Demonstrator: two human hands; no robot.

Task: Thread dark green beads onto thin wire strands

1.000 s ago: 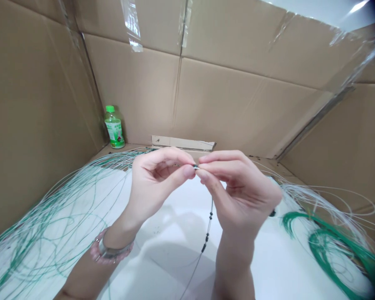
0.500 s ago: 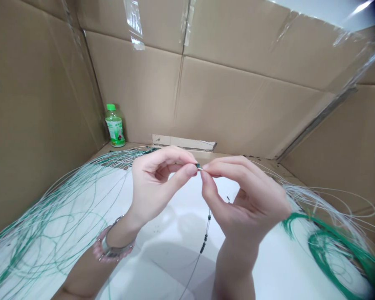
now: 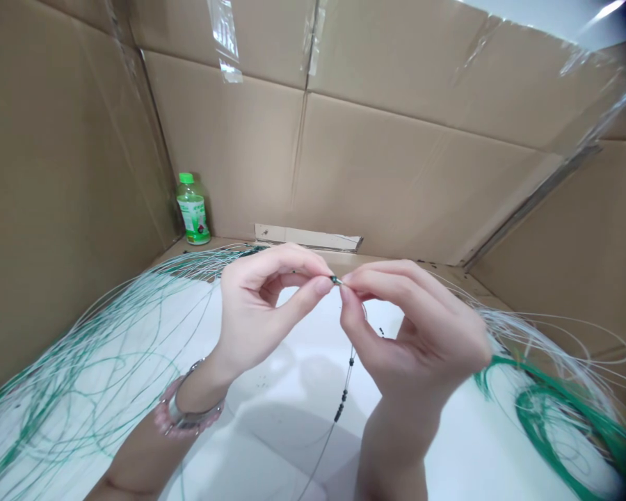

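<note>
My left hand (image 3: 263,306) pinches a tiny dark green bead (image 3: 335,280) between thumb and forefinger. My right hand (image 3: 417,327) meets it fingertip to fingertip, pinching a thin wire (image 3: 344,390) that hangs down from the pinch. Several dark beads (image 3: 343,396) sit strung on that wire below my hands. A pink bead bracelet and a watch (image 3: 180,416) circle my left wrist. Both hands hover above the white table top (image 3: 271,445).
Loose green and white wires (image 3: 94,355) spread over the left of the table; a green wire coil (image 3: 558,410) and white strands lie at the right. A green-capped bottle (image 3: 193,209) stands in the back left corner. Cardboard walls (image 3: 396,167) enclose the space.
My right hand has shifted slightly right and down, its fingers opening into a looser pinch at the bead. The left hand has barely moved.
</note>
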